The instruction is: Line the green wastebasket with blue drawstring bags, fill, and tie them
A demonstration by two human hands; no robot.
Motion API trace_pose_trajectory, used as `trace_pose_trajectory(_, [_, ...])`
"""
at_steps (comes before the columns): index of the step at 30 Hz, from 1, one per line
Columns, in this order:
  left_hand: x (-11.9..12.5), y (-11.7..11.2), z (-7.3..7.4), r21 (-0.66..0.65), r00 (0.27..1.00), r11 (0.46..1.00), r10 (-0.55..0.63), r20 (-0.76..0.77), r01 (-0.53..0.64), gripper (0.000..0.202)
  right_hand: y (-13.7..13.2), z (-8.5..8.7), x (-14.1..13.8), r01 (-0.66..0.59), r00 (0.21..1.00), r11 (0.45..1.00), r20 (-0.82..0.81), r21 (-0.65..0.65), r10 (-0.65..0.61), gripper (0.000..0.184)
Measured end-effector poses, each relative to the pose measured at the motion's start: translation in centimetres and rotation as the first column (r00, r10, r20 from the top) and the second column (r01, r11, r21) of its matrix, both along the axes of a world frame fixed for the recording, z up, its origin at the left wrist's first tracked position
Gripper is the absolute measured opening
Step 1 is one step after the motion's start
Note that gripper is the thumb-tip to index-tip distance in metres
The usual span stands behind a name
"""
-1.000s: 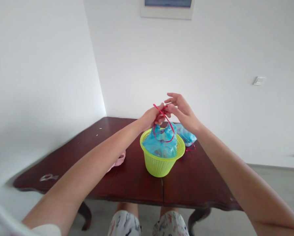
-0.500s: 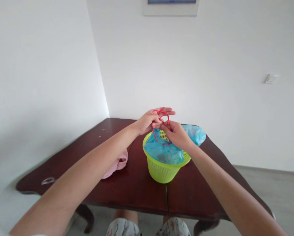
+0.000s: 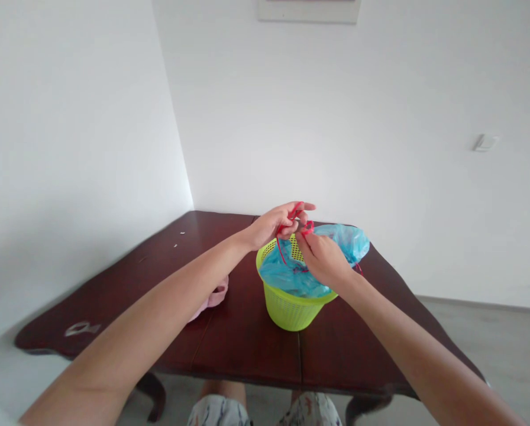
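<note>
A yellow-green plastic basket (image 3: 291, 309) stands on the dark table, with a blue plastic bag (image 3: 287, 281) bunched across its top. Red drawstring (image 3: 281, 251) rises from the bag to my hands. My left hand (image 3: 283, 222), above the basket's back rim, pinches the drawstring between thumb and fingers, while other fingers stretch out to the right. Close beside it, my right hand (image 3: 322, 254) is closed on a looped part of the same drawstring. Part of the bag and the fingertips of my right hand are hidden.
More blue plastic (image 3: 347, 239) lies behind the basket at the right. A pink cloth (image 3: 218, 294) shows beyond my left forearm. The wooden table (image 3: 251, 343) meets white walls at the back and left. Small white scraps (image 3: 182, 232) lie at the left.
The wide red loop between my hands has become smaller and bunched near my right fingers. My right hand has shifted slightly right and down, a little away from the left.
</note>
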State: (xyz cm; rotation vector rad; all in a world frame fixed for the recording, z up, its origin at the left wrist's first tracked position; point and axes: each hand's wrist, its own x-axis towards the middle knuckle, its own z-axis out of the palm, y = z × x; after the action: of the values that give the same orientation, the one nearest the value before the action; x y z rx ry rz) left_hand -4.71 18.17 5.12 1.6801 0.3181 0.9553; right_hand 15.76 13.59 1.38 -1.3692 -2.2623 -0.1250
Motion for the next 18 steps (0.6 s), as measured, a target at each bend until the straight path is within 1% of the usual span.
trace_pose_trajectory(2, [-0.2, -0.6, 0.0, 0.133, 0.992, 0.987, 0.097, -0.077, -0.087, 0.079, -0.3, 0.0, 0.2, 0.027, 1.000, 0.999, -0.007, 0.032, -0.027, 0.043])
trace_pose_trajectory(3, [-0.3, -0.9, 0.0, 0.214, 0.979, 0.969, 0.152, -0.134, -0.121, 0.089, -0.6, 0.0, 0.1, 0.045, 0.999, 0.998, 0.018, 0.042, -0.046, 0.037])
trace_pose_trajectory(4, [-0.2, -1.3, 0.0, 0.294, 0.960, 0.945, 0.204, -0.193, -0.142, 0.094, -0.8, 0.1, 0.0, 0.066, 0.996, 0.997, 0.049, 0.050, -0.068, 0.032])
trace_pose_trajectory(5, [-0.2, -1.7, 0.0, 0.362, 0.937, 0.919, 0.255, -0.240, -0.157, 0.091, -1.1, 0.1, -0.2, 0.085, 0.993, 0.995, 0.082, 0.055, -0.089, 0.029])
trace_pose_trajectory(7, [0.0, -2.1, -0.2, 0.446, 0.898, 0.871, 0.348, -0.269, -0.203, 0.057, -1.5, 0.1, -0.6, 0.126, 0.983, 0.990, 0.122, 0.069, -0.134, 0.032])
trace_pose_trajectory(8, [0.1, -2.1, -0.3, 0.462, 0.887, 0.855, 0.384, -0.256, -0.236, 0.050, -1.6, 0.0, -0.7, 0.136, 0.982, 0.988, 0.121, 0.071, -0.144, 0.037])
trace_pose_trajectory(9, [0.1, -2.1, -0.4, 0.459, 0.884, 0.847, 0.405, -0.231, -0.268, 0.058, -1.7, 0.0, -0.7, 0.133, 0.984, 0.989, 0.108, 0.065, -0.139, 0.042])
trace_pose_trajectory(10, [0.2, -2.1, -0.6, 0.439, 0.889, 0.850, 0.409, -0.205, -0.290, 0.067, -1.6, -0.1, -0.7, 0.117, 0.989, 0.992, 0.082, 0.047, -0.120, 0.045])
trace_pose_trajectory(11, [0.2, -2.0, -0.7, 0.409, 0.899, 0.863, 0.396, -0.184, -0.296, 0.072, -1.5, -0.2, -0.5, 0.086, 0.996, 0.996, 0.034, 0.018, -0.086, 0.046])
trace_pose_trajectory(12, [0.2, -2.0, -0.8, 0.376, 0.913, 0.882, 0.369, -0.175, -0.285, 0.073, -1.4, -0.3, -0.3, 0.035, 0.998, 0.999, -0.045, -0.015, -0.036, 0.044])
trace_pose_trajectory(13, [0.2, -2.0, -0.9, 0.345, 0.926, 0.900, 0.339, -0.166, -0.267, 0.071, -1.2, -0.3, 0.0, -0.040, 0.988, 0.998, -0.151, -0.046, 0.033, 0.041])
trace_pose_trajectory(14, [0.3, -2.0, -1.0, 0.319, 0.938, 0.914, 0.310, -0.156, -0.249, 0.070, -1.0, -0.3, 0.3, -0.128, 0.953, 0.990, -0.284, -0.060, 0.106, 0.038])
trace_pose_trajectory(15, [0.3, -2.0, -1.1, 0.300, 0.947, 0.925, 0.287, -0.147, -0.234, 0.069, -0.9, -0.2, 0.6, -0.218, 0.886, 0.975, -0.431, -0.055, 0.174, 0.037])
trace_pose_trajectory(17, [0.5, -2.2, -1.2, 0.272, 0.959, 0.940, 0.250, -0.136, -0.206, 0.068, -0.5, 0.0, 0.8, -0.353, 0.680, 0.936, -0.687, 0.001, 0.257, 0.041])
trace_pose_trajectory(18, [0.7, -2.3, -1.3, 0.259, 0.963, 0.946, 0.233, -0.133, -0.194, 0.068, -0.4, 0.1, 0.7, -0.387, 0.582, 0.922, -0.767, 0.033, 0.271, 0.044])
